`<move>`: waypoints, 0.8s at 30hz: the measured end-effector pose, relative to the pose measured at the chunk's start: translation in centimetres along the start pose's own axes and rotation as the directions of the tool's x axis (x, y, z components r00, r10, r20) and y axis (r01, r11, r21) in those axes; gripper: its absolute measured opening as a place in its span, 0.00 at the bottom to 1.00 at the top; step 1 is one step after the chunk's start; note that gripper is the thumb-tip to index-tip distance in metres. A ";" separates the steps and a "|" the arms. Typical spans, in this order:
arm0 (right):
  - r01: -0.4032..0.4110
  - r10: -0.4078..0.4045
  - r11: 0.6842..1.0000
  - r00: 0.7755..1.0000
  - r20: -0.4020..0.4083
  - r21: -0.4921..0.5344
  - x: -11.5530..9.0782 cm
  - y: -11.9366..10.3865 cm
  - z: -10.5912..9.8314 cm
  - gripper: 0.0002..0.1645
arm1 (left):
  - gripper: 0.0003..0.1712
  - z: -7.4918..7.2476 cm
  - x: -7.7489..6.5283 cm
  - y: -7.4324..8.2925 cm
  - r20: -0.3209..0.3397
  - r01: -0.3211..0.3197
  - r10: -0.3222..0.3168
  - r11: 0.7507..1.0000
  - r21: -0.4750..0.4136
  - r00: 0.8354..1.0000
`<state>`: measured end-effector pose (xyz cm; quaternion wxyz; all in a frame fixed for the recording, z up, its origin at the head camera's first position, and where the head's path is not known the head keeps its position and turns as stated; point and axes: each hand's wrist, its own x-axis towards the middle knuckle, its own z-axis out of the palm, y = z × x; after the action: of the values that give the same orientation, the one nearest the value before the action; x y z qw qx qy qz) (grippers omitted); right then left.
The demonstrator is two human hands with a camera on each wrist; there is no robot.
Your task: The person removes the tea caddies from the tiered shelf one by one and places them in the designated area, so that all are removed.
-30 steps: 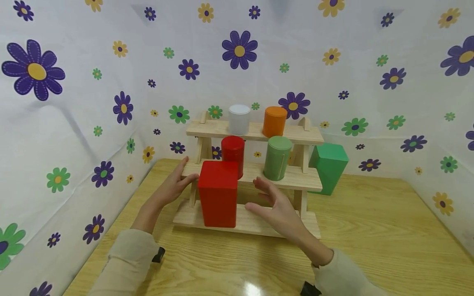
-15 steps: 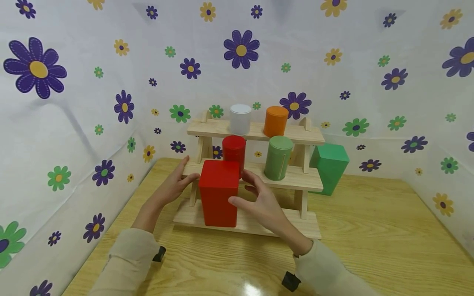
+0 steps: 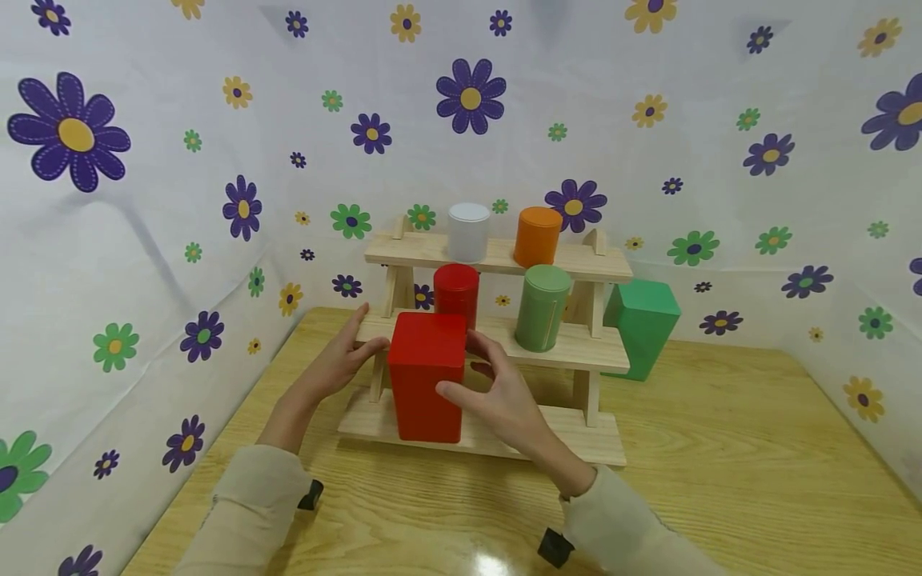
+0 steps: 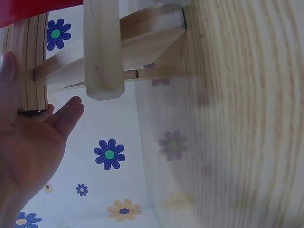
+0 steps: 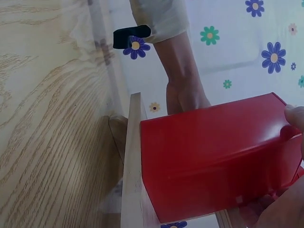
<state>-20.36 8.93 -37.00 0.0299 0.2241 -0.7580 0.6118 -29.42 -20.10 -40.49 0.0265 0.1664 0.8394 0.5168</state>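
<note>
A tall red rectangular box (image 3: 426,400) stands upright on the lowest step of a three-tier wooden display stand (image 3: 576,346). My right hand (image 3: 502,400) grips this box, thumb across its front face and fingers round the right side toward the back. In the right wrist view, the thumb and fingers lie near the top of the red box (image 5: 213,152). My left hand (image 3: 333,364) holds the left end of the middle shelf. From the left wrist, the shelf's end (image 4: 35,71) shows between the thumb and fingers of my left hand (image 4: 33,152).
Behind the box, a red round canister (image 3: 456,286) and a light green canister (image 3: 543,308) occupy the middle shelf. White (image 3: 468,234) and orange (image 3: 538,238) canisters stand on top. A green box (image 3: 643,328) is right of the stand on the wooden table (image 3: 735,448).
My right hand has moved left from beside the red box and taken hold of its right side. The left hand stays at the shelf end.
</note>
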 end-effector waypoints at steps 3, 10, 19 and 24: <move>0.010 -0.010 1.000 1.000 -0.012 -0.014 0.0 0.0 0.2 0.49 | 0.51 0.0 0.0 0.0 0.005 -0.005 0.005 1.000 0.001 1.000; 0.012 -0.011 0.998 1.000 0.011 -0.059 0.1 0.0 0.5 0.50 | 0.50 0.0 0.2 -0.2 0.011 -0.006 0.006 1.000 -0.004 1.000; -0.020 0.020 1.000 0.999 0.030 0.009 0.1 -0.1 0.6 0.52 | 0.49 0.0 0.0 0.0 0.015 -0.028 0.028 1.000 -0.007 0.999; 0.003 -0.006 0.998 0.999 0.048 0.057 0.1 0.1 0.6 0.50 | 0.49 0.0 0.0 0.1 0.017 -0.029 0.029 1.000 0.005 0.999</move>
<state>-20.35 8.32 -37.16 0.0065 0.2415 -0.7402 0.6275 -29.41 -20.03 -40.43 0.0255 0.1828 0.8381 0.5134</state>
